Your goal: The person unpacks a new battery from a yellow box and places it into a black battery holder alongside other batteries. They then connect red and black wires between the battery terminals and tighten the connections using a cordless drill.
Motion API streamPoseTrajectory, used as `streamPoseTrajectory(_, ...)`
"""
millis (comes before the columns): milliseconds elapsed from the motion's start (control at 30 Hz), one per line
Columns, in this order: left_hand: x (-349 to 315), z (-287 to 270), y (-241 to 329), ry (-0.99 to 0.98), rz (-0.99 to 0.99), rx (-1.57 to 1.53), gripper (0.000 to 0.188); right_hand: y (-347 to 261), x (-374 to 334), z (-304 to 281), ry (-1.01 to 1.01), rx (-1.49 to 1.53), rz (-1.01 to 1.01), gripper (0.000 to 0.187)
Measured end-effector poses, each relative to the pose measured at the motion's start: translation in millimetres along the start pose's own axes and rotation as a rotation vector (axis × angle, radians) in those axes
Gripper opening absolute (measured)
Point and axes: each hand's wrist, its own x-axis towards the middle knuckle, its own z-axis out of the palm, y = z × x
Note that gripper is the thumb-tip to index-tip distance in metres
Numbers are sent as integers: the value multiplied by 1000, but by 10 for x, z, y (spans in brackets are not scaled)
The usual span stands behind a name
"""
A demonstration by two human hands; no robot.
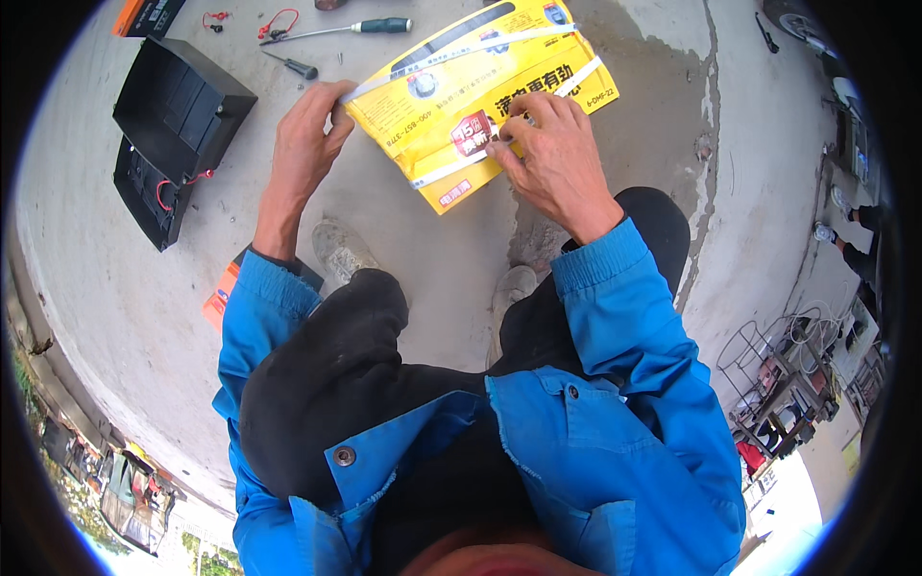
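A yellow printed cardboard box [437,125] lies tilted on the concrete in front of me, bound with two white straps; one is the far strap [528,36], the other the near strap [442,172]. At its left corner, my left hand [312,134] is closed, thumb and fingers gripping the box by the end of the far strap. My right hand [552,158] rests over the near right part of the top with bent fingers. Its thumb and forefinger come together beside a red and white label [471,134]; what they pinch, if anything, is hidden.
An opened black plastic case [178,120] stands to the left. Beyond it lie red wire leads [279,23], a long screwdriver [360,29] and a short screwdriver [293,65]. An orange and black box [223,293] sits by my left forearm. A wire rack [754,350] and clutter stand far right.
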Motion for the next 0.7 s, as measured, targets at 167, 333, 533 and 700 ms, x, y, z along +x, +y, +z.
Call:
streamPoseTrajectory(167,51,-47,-34,-18,-92,-178,28,382,527,-168,-49,-8,20,29)
streamPoseTrajectory(333,49,30,-214,-52,-240,-589,23,588,603,-154,102,139,239,27)
streamPoseTrajectory(533,94,6,-291,-138,-331,-791,16,561,296,-384,-207,229,270,28)
streamPoseTrajectory(700,208,78,-289,-208,-333,-859,24,385,-87,-341,-121,-68,94,34)
